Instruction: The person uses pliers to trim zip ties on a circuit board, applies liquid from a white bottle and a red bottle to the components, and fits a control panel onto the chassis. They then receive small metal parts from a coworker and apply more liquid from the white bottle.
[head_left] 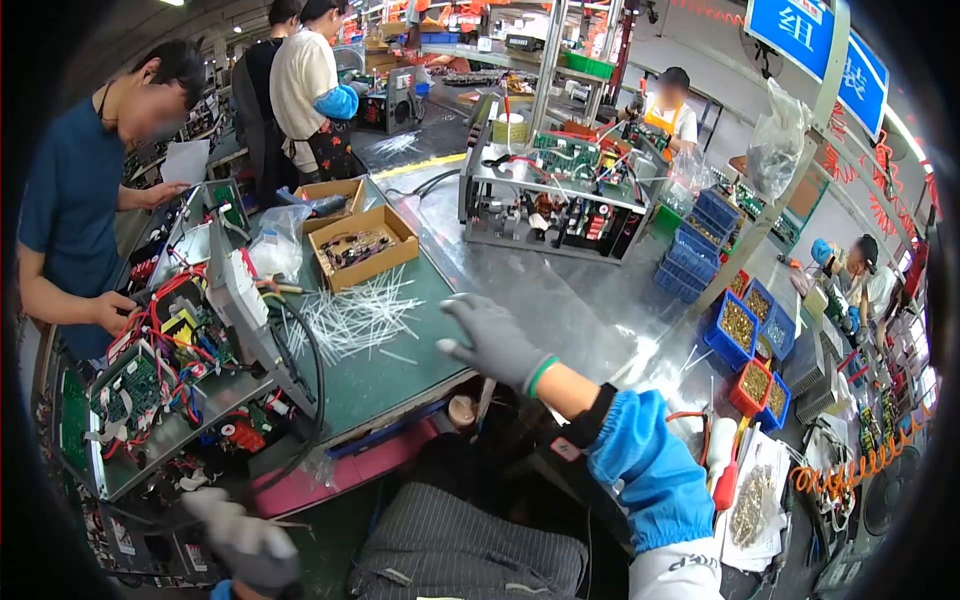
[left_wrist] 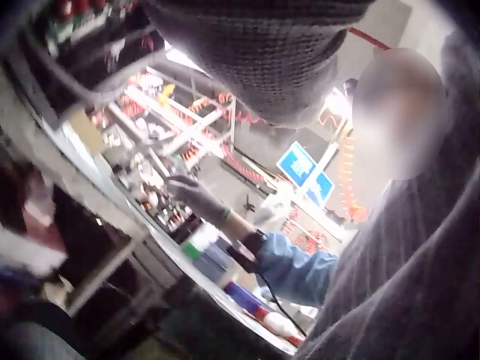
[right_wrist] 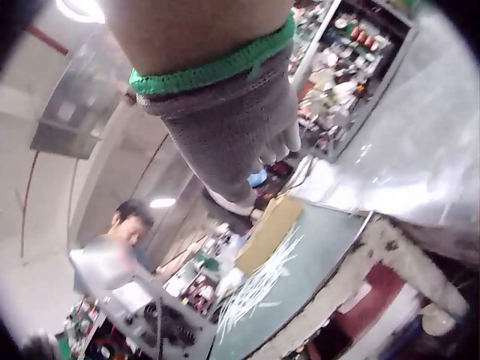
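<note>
My right hand, in a grey glove with a green cuff, hovers over the edge of the green mat, fingers extended and holding nothing. In the right wrist view the gloved hand reaches toward the cardboard box and the white ties. My left hand, also gloved, is low at the left, beside the open unit; it is blurred, and I see nothing in it. The left wrist view shows a large grey glove part at the top, its fingers not clear.
An open metal unit with red wires stands at the left, another chassis at the back. Blue bins of small parts and a red screwdriver lie to the right. A person stands at the left.
</note>
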